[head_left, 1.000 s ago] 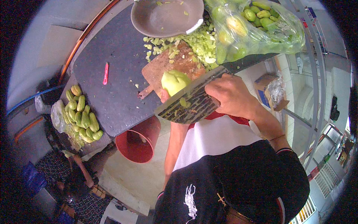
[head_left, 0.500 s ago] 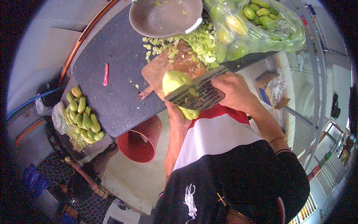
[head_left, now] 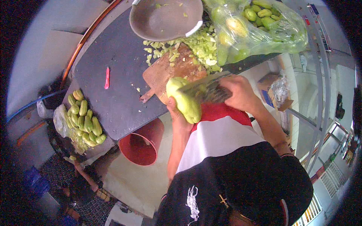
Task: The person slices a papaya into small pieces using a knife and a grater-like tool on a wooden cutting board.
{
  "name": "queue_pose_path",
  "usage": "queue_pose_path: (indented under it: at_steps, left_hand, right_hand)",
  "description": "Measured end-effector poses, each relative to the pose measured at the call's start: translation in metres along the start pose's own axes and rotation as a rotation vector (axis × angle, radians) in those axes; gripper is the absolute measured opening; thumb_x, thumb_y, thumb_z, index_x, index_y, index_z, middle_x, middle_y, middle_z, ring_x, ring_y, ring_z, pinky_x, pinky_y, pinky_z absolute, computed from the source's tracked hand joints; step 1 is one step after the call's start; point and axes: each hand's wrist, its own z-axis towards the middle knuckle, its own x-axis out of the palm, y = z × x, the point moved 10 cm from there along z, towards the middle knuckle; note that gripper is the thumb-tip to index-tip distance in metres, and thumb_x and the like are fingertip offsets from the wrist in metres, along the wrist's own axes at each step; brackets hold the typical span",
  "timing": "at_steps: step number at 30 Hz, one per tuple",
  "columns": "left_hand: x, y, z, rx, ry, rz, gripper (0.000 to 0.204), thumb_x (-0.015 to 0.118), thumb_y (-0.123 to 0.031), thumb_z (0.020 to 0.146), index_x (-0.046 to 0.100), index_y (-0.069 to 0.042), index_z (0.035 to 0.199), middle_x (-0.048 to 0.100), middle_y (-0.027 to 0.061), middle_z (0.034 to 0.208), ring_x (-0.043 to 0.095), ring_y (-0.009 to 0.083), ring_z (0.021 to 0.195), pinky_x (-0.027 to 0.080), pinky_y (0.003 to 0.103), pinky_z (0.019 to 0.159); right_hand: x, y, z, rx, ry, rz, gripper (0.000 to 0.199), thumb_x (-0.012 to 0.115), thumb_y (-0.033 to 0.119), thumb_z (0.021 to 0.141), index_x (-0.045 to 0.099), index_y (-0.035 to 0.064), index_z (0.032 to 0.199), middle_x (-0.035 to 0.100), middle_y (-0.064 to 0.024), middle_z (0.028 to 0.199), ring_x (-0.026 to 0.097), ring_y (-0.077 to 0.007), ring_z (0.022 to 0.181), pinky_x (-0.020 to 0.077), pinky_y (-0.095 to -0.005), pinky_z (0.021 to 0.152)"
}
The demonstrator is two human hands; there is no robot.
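My left hand [head_left: 179, 116] is closed around the lower side of a large, pale yellow-green, oblong fruit [head_left: 185, 103] that looks peeled; its exact kind I cannot tell. In my right hand [head_left: 239, 91] is a broad-bladed cleaver [head_left: 211, 90], smeared by motion, its front end at the fruit's upper right side. Just beyond the fruit lies a wooden cutting board [head_left: 160, 75] with a short handle, scraps on its surface. Chopped pale green pieces [head_left: 201, 44] are heaped at the board's far side.
A grey-brown bowl [head_left: 166, 22] stands at the far edge beside a clear bag [head_left: 264, 41] of green fruit. On the dark tabletop [head_left: 120, 49] lies a pink cutter [head_left: 107, 78]. Several green oblong fruits [head_left: 85, 120] are piled left. Below is a red bucket [head_left: 139, 148]; another person sits lower left.
The cleaver has drawn back to the right, uncovering more of the fruit, and its blade is now blurred. The fruit sits slightly lower, still in my left hand.
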Motion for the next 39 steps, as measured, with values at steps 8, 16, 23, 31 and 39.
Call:
queue_pose_path:
  at_steps: [8,16,23,31,39]
  left_hand:
    - [-0.008,0.013,0.003,-0.077,0.087,-0.115,0.097,0.063,-0.077,0.073,0.044,-0.011,0.14,0.055,0.0123,0.135,0.056,0.0301,0.12,0.049,0.047,0.099]
    - [-0.011,0.005,0.002,-0.001,0.071,-0.077,0.086,0.061,-0.07,0.081,0.044,-0.009,0.14,0.055,0.0136,0.134,0.056,0.031,0.119,0.048,0.047,0.1]
    - [-0.012,0.01,0.003,-0.034,0.122,-0.161,0.09,0.065,-0.071,0.077,0.044,-0.01,0.139,0.054,0.0122,0.134,0.054,0.031,0.121,0.047,0.047,0.102]
    - [0.004,0.003,-0.002,-0.062,0.113,-0.124,0.09,0.067,-0.069,0.076,0.043,-0.009,0.14,0.054,0.0127,0.133,0.055,0.0309,0.118,0.048,0.048,0.1]
    - [-0.01,0.015,-0.004,-0.075,0.114,-0.245,0.089,0.067,-0.067,0.076,0.044,-0.009,0.139,0.056,0.0133,0.129,0.057,0.0304,0.116,0.049,0.047,0.099]
  right_hand:
    - [-0.005,0.028,0.006,-0.053,0.002,0.005,0.025,0.073,0.009,0.06,0.057,0.0053,0.079,0.063,-0.0108,0.078,0.061,-0.0363,0.075,0.0506,-0.0444,0.069]
    - [-0.009,0.029,0.01,-0.065,0.008,-0.015,0.025,0.073,0.009,0.06,0.058,0.006,0.08,0.061,-0.0107,0.077,0.061,-0.0359,0.075,0.0499,-0.0453,0.067]
    - [-0.01,0.027,0.012,-0.083,-0.01,-0.04,0.026,0.074,0.014,0.062,0.059,0.0087,0.083,0.067,-0.0093,0.082,0.065,-0.0346,0.079,0.0535,-0.0463,0.071]
    - [-0.003,0.023,0.006,-0.067,-0.019,0.004,0.022,0.072,0.01,0.062,0.057,0.0065,0.079,0.062,-0.0108,0.078,0.062,-0.0365,0.076,0.0511,-0.0456,0.069]
    - [-0.008,0.035,0.006,-0.086,-0.01,0.035,0.023,0.07,0.007,0.061,0.055,0.0053,0.077,0.059,-0.0109,0.074,0.06,-0.0368,0.074,0.0489,-0.0454,0.066]
